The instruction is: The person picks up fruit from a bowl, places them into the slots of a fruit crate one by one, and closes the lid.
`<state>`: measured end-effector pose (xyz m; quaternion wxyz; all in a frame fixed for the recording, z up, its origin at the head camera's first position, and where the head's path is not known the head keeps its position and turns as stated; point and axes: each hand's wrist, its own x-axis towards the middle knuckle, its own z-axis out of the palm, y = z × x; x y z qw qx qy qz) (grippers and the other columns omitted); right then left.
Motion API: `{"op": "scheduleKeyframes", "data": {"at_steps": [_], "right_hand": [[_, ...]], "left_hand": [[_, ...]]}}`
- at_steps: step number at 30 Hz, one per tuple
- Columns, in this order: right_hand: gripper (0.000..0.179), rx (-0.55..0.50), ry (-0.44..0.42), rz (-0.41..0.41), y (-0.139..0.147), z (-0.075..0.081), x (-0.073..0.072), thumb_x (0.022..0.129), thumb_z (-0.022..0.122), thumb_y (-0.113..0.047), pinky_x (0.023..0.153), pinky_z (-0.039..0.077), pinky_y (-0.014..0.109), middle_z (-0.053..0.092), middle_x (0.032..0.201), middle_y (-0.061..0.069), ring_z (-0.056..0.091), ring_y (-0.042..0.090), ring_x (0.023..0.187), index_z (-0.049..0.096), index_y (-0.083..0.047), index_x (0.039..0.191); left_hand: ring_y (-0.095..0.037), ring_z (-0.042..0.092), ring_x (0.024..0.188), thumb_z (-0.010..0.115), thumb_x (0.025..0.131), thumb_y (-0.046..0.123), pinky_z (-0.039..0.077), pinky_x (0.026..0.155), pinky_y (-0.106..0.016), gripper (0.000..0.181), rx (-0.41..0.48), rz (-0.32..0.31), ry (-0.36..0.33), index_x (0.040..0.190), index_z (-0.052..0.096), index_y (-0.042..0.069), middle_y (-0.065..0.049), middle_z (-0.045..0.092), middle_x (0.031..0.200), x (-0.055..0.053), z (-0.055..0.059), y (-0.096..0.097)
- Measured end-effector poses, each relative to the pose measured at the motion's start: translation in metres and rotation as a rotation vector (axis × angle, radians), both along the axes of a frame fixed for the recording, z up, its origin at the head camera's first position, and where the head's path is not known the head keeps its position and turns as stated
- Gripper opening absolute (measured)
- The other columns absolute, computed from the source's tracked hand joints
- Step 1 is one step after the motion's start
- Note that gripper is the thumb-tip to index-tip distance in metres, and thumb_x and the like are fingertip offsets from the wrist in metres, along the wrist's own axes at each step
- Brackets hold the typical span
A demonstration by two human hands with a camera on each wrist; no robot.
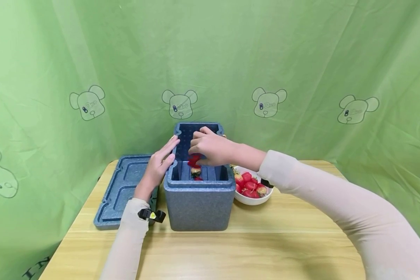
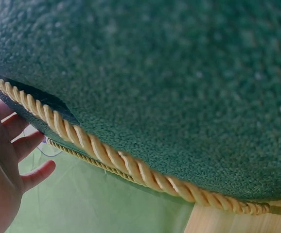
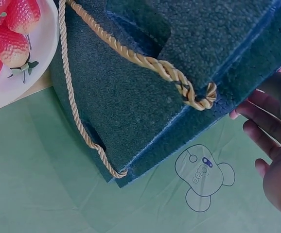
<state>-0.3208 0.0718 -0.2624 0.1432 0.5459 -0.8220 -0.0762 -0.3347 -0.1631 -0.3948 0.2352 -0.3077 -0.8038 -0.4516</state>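
A grey-blue foam box [image 1: 199, 210] stands uncovered on the table. My left hand [image 1: 158, 165] rests on its left rim with the fingers fairly straight; the left wrist view shows the same hand [image 2: 7, 160] beside the box's side wall. Over the opening, my right hand [image 1: 215, 147] pinches a red strawberry [image 1: 194, 160] between curled fingers and thumb. Below that, a paler strawberry [image 1: 195, 172] lies inside the box near the front wall. From the right wrist, the right hand [image 3: 276, 126] reaches over the rim, its fingertips partly hidden.
To the right of the box, a white bowl [image 1: 252, 200] holds several strawberries [image 1: 248, 183]. The box's lid [image 1: 120, 186] lies flat at the left. Twisted golden cords [image 2: 106, 155] run along the box's sides. A green curtain [image 1: 210, 58] hangs behind the wooden table [image 1: 266, 245].
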Motion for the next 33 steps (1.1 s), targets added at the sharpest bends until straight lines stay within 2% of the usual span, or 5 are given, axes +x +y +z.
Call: {"op": "scheduleKeyframes", "data": {"at_steps": [12,18,33], "right_hand": [[0.036,-0.012,0.037,0.009,0.004,0.002,-0.003,0.087,0.081,-0.029,0.099,0.042,0.045,0.075,0.111,0.005,0.057,0.025,0.104,0.077,-0.009,0.116],[0.036,-0.038,0.023,-0.007,0.010,0.003,-0.003,0.087,0.081,-0.028,0.101,0.044,0.045,0.075,0.112,0.007,0.059,0.026,0.107,0.077,-0.008,0.117],[0.038,-0.207,0.025,-0.009,0.043,-0.001,-0.013,0.082,0.084,-0.022,0.101,0.044,0.049,0.075,0.108,0.009,0.060,0.029,0.107,0.076,-0.004,0.115]], "left_hand": [[-0.025,0.036,0.153,0.043,0.105,0.026,0.030,0.125,-0.047,0.051,0.008,0.001,0.010,0.154,0.047,0.013,-0.008,0.040,0.163,0.000,0.000,0.000],[-0.025,0.035,0.153,0.042,0.105,0.027,0.030,0.125,-0.047,0.051,0.002,0.000,0.007,0.154,0.047,0.014,-0.008,0.039,0.164,0.001,0.000,0.000],[-0.025,0.036,0.153,0.042,0.104,0.027,0.028,0.126,-0.041,0.052,0.008,0.001,0.025,0.153,0.048,0.011,-0.007,0.040,0.163,-0.001,-0.001,0.000]]}}
